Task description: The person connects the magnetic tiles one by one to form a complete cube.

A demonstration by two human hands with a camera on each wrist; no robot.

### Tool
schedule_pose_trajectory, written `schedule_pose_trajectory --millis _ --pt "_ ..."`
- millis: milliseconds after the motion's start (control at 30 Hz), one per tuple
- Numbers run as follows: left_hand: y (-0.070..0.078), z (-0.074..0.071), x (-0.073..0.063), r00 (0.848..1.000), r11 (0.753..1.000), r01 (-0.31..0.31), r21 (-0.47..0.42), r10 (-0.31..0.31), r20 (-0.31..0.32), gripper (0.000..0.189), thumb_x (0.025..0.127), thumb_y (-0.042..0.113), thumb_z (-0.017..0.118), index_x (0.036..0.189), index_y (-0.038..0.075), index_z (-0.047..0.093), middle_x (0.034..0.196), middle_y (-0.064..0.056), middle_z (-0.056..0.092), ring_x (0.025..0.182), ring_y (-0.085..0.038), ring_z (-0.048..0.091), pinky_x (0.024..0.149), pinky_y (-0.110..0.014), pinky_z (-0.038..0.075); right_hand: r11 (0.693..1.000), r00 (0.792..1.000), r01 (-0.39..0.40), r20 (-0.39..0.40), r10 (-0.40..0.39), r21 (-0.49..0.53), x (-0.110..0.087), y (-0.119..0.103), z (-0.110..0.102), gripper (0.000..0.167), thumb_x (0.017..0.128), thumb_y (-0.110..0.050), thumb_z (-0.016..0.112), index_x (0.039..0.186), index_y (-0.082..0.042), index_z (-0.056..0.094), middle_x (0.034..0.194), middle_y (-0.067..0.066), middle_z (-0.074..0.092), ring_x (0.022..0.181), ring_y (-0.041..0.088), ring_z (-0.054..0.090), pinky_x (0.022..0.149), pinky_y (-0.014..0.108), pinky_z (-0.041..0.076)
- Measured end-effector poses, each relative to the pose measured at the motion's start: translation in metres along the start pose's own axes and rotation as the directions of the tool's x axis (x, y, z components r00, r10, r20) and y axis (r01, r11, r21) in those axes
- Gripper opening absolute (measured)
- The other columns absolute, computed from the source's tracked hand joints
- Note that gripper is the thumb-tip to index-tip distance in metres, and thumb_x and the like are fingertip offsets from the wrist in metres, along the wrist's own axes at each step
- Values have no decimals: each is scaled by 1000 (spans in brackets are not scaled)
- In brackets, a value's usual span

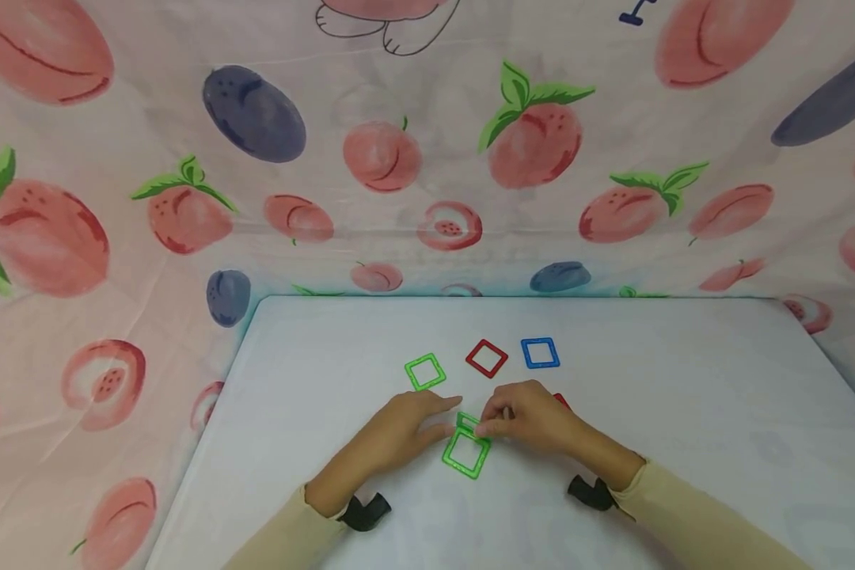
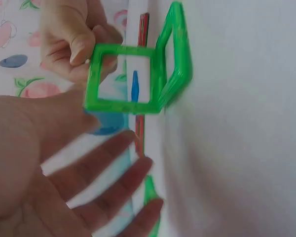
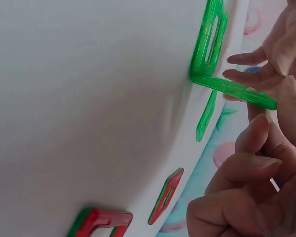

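Muted, soft light casts diffuse shadows across the white tabletop [image 3: 64, 123] in both wrist views.

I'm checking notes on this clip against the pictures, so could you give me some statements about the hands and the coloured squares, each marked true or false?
1. The right hand pinches a raised green square. True.
2. The left hand is clenched in a fist. False: its fingers are outstretched.
3. The raised green square meets the flat green square along one edge. True.
4. In the head view, a red square lies between the loose green square and the blue square. True.
5. The blue square is stacked on the flat green square. False: it lies on the table, apart from that square.
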State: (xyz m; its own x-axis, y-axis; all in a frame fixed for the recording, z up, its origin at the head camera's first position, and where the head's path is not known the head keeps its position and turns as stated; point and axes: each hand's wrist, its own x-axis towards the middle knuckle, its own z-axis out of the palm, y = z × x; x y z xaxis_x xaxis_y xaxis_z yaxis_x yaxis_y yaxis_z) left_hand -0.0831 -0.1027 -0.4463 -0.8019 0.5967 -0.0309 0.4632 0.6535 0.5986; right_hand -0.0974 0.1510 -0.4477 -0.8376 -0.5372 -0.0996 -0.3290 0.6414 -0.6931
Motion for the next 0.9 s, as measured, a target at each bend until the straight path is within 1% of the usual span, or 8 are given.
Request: schedule_pose_trajectory --millis 67,167,267,400,533,633,767,900 --pt "-2 3 2 999 996 -34 -83 34 5 38 102 26 64 140 20 64 125 4 71 114 -11 65 101 -34 51 999 999 45 0 -45 -2 0 0 -1 7 87 -36 81 85 -30 79 78 -18 64 71 3 53 61 21 43" --pt "-4 8 4 998 984 -49 -173 53 15 30 103 25 63 132 22 71 110 10 72 97 -2 62 90 -25 51 996 997 84 3 -84 -6 1 0 -1 7 86 -37 81 87 -30 80 80 -19 64 73 2 54 63 21 44" --pt "-5 12 6 998 976 -57 -209 61 10 22 102 23 64 121 21 76 102 12 72 90 2 60 83 -20 50 995 995 96 6 -96 -12 2 0 -2 6 86 -35 82 88 -30 80 80 -19 65 75 2 55 65 21 44" --pt "-5 14 7 997 973 -68 -219 72 9 16 99 23 68 111 19 78 98 12 72 85 2 59 78 -19 49 996 996 82 -19 -82 -19 0 5 -8 5 87 -34 82 89 -30 81 81 -19 65 73 3 54 64 21 44" --pt "-4 14 6 996 969 -78 -233 87 27 13 97 24 71 106 18 79 97 12 72 84 1 57 78 -18 48 999 998 21 -63 -24 -38 -6 15 -26 5 87 -34 81 89 -30 80 82 -18 67 71 6 54 61 23 46" --pt "-5 14 5 994 968 -96 -233 105 28 12 96 25 72 103 17 79 96 11 72 85 1 57 79 -19 47 992 995 -84 -62 78 -99 -14 25 -41 6 85 -32 84 84 -30 78 79 -14 65 72 10 55 58 25 46" --pt "-5 15 4 994 969 -101 -225 110 25 13 96 26 73 102 17 79 95 9 73 84 1 56 78 -19 47 948 982 -183 -13 186 -259 -26 39 -52 17 76 -32 91 80 -27 75 75 -10 59 74 11 52 61 27 45" --pt "-6 14 3 995 968 -83 -236 93 31 13 95 26 74 102 16 79 95 8 73 83 1 56 77 -19 48 906 972 -206 28 233 -369 -33 49 -51 27 69 -32 95 80 -27 71 77 -10 56 76 11 51 65 29 44"
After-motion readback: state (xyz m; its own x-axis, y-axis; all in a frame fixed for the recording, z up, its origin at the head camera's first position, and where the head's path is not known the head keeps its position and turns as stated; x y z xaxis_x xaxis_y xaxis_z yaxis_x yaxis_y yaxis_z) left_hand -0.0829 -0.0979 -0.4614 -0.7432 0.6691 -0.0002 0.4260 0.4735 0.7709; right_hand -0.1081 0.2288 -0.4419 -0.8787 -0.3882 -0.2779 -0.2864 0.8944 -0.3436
